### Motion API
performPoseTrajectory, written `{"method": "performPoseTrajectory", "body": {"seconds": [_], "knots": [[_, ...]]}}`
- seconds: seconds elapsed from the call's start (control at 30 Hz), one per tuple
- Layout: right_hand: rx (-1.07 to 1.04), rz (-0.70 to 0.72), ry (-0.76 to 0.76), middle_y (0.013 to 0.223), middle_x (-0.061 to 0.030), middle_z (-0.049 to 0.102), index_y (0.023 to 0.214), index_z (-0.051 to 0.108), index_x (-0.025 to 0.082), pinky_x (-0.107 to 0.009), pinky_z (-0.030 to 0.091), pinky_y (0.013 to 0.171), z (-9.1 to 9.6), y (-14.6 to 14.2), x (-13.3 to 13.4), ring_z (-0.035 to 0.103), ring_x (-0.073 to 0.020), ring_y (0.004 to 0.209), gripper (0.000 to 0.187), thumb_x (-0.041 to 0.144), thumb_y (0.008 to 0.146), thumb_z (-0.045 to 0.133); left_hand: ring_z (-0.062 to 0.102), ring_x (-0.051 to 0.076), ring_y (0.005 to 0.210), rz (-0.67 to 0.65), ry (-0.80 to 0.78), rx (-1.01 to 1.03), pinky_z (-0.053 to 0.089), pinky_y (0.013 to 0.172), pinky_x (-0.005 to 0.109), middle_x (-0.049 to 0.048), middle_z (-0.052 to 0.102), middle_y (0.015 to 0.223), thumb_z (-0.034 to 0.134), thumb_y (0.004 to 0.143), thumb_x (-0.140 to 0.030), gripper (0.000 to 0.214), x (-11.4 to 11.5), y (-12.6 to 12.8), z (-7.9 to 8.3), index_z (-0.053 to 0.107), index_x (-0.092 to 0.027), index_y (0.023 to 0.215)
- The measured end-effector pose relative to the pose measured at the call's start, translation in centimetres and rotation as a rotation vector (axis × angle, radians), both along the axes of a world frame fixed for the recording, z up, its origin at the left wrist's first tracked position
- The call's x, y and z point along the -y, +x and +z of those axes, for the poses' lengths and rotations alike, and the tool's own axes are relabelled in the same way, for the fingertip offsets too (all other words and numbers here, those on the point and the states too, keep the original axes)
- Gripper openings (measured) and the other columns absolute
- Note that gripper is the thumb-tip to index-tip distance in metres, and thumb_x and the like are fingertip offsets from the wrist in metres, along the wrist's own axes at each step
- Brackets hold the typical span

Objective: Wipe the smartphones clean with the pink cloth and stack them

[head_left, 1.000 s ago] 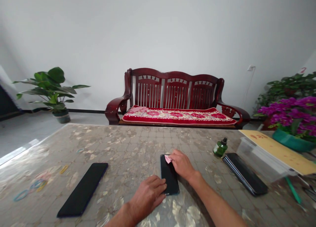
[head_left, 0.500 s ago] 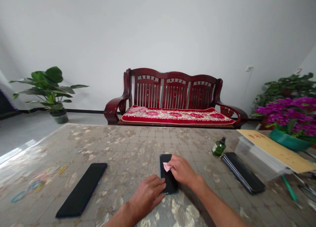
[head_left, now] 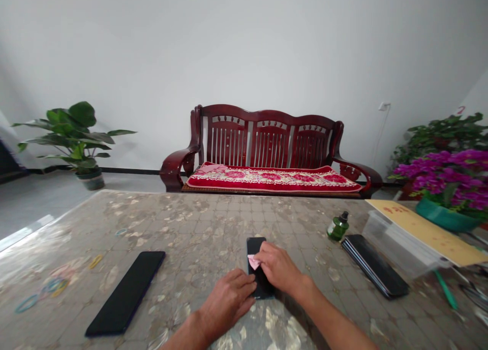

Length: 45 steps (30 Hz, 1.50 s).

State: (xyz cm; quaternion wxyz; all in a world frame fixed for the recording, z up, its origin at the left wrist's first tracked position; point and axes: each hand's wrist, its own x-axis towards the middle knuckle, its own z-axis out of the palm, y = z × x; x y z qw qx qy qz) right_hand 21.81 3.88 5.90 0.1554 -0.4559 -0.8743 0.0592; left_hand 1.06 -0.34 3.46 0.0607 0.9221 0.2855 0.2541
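A black smartphone (head_left: pixel 263 285) lies face up on the patterned tablecloth (head_left: pixel 198 223), right in front of me. My left hand (head_left: pixel 231 293) rests against its lower left edge, the fingertips pressed on the phone to hold it steady. In my right hand (head_left: pixel 278 266) a small pink cloth (head_left: pixel 253 261) is pinched, touching the upper half of the dark screen. Part of the phone is hidden beneath my right hand. Farther left lies a larger black phone (head_left: pixel 127 294), apart from both hands.
To the right stand a green bottle (head_left: pixel 338 227), a stack of dark phones (head_left: pixel 373 266) and a clear plastic box (head_left: pixel 400 248) under a yellow envelope (head_left: pixel 427 230). Colored rubber bands (head_left: pixel 57 287) lie at the far left. A wooden bench (head_left: pixel 270 141) stands behind the table.
My right hand has moved slightly left and down over the screen with the pink cloth. My left hand and the phone have stayed in place.
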Motion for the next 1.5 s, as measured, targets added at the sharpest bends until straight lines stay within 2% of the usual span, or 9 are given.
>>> {"method": "performPoseTrajectory", "body": {"seconds": [0.1, 0.27, 0.33, 0.53, 0.73, 0.93, 1.13, 1.37, 1.5], "knots": [[0.019, 0.018, 0.007, 0.092, -0.0032, 0.059, 0.091, 0.070, 0.022, -0.024, 0.040, 0.076, 0.2, 0.0, -0.1, 0.055, -0.0159, 0.088, 0.028, 0.006, 0.089, 0.047, 0.066, 0.022, 0.091, 0.003, -0.004, -0.006, 0.057, 0.082, 0.035, 0.0074, 0.072, 0.103, 0.057, 0.094, -0.022, 0.019, 0.0, 0.0, 0.1, 0.067, -0.019, 0.109], [0.086, -0.203, 0.006, 0.093, -0.0064, 0.062, 0.089, 0.070, 0.019, -0.026, 0.041, 0.078, 1.1, -0.8, -2.8, 0.056, -0.0176, 0.088, 0.031, 0.006, 0.092, 0.043, 0.066, 0.023, 0.094, -0.004, -0.002, -0.019, 0.057, 0.084, 0.036, 0.0090, 0.072, 0.111, 0.056, 0.094, -0.022, 0.022, -0.1, -0.1, -0.1, 0.066, -0.019, 0.112], [0.098, -0.240, 0.003, 0.094, -0.0071, 0.062, 0.089, 0.071, 0.019, -0.026, 0.041, 0.078, 1.1, -1.5, -3.5, 0.057, -0.0178, 0.089, 0.031, 0.007, 0.093, 0.042, 0.066, 0.023, 0.094, -0.004, -0.001, -0.017, 0.057, 0.085, 0.036, 0.0090, 0.072, 0.111, 0.056, 0.094, -0.022, 0.022, -0.1, -0.1, -0.2, 0.066, -0.019, 0.113], [0.093, -0.110, 0.020, 0.093, -0.0051, 0.062, 0.090, 0.071, 0.022, -0.024, 0.042, 0.077, 0.2, -2.9, -3.6, 0.057, -0.0166, 0.089, 0.030, 0.009, 0.092, 0.045, 0.066, 0.023, 0.093, 0.004, -0.010, -0.005, 0.057, 0.085, 0.036, 0.0078, 0.072, 0.110, 0.058, 0.092, -0.022, 0.021, -0.1, -0.2, -0.5, 0.066, -0.019, 0.111], [0.089, -0.252, 0.026, 0.095, -0.0079, 0.063, 0.087, 0.071, 0.020, -0.026, 0.042, 0.078, 0.4, -3.0, -4.7, 0.058, -0.0180, 0.089, 0.032, 0.007, 0.093, 0.043, 0.065, 0.024, 0.094, 0.004, -0.021, -0.009, 0.057, 0.086, 0.037, 0.0081, 0.071, 0.112, 0.058, 0.092, -0.021, 0.023, -0.2, -0.2, -0.4, 0.066, -0.019, 0.113], [0.086, -0.034, 0.026, 0.092, -0.0045, 0.062, 0.088, 0.072, 0.022, -0.023, 0.041, 0.077, 0.4, -2.9, -3.5, 0.057, -0.0163, 0.090, 0.030, 0.010, 0.093, 0.045, 0.066, 0.023, 0.092, 0.012, -0.006, 0.005, 0.057, 0.083, 0.035, 0.0083, 0.072, 0.106, 0.056, 0.094, -0.024, 0.021, -0.2, -0.1, -0.3, 0.068, -0.019, 0.110], [0.074, -0.190, 0.017, 0.092, -0.0050, 0.061, 0.089, 0.071, 0.021, -0.024, 0.040, 0.078, 0.5, -1.6, -3.6, 0.056, -0.0161, 0.089, 0.032, 0.007, 0.093, 0.043, 0.066, 0.023, 0.093, 0.004, -0.004, -0.003, 0.057, 0.084, 0.037, 0.0090, 0.072, 0.110, 0.054, 0.094, -0.023, 0.022, -0.1, -0.1, -0.1, 0.067, -0.019, 0.112], [0.009, 0.038, 0.006, 0.091, -0.0028, 0.059, 0.093, 0.071, 0.023, -0.023, 0.039, 0.077, 0.1, -1.0, -1.6, 0.054, -0.0155, 0.089, 0.030, 0.005, 0.088, 0.047, 0.066, 0.022, 0.090, 0.015, 0.006, 0.009, 0.058, 0.081, 0.035, 0.0088, 0.073, 0.103, 0.053, 0.096, -0.025, 0.021, -0.1, 0.0, 0.0, 0.069, -0.020, 0.109], [0.002, -0.093, 0.010, 0.089, -0.0039, 0.060, 0.089, 0.071, 0.021, -0.024, 0.040, 0.077, 0.3, -0.3, -1.8, 0.054, -0.0158, 0.087, 0.032, 0.004, 0.089, 0.044, 0.066, 0.023, 0.092, 0.007, 0.007, 0.006, 0.058, 0.083, 0.036, 0.0091, 0.072, 0.109, 0.055, 0.095, -0.023, 0.021, -0.1, -0.1, -0.3, 0.068, -0.019, 0.110]]}}
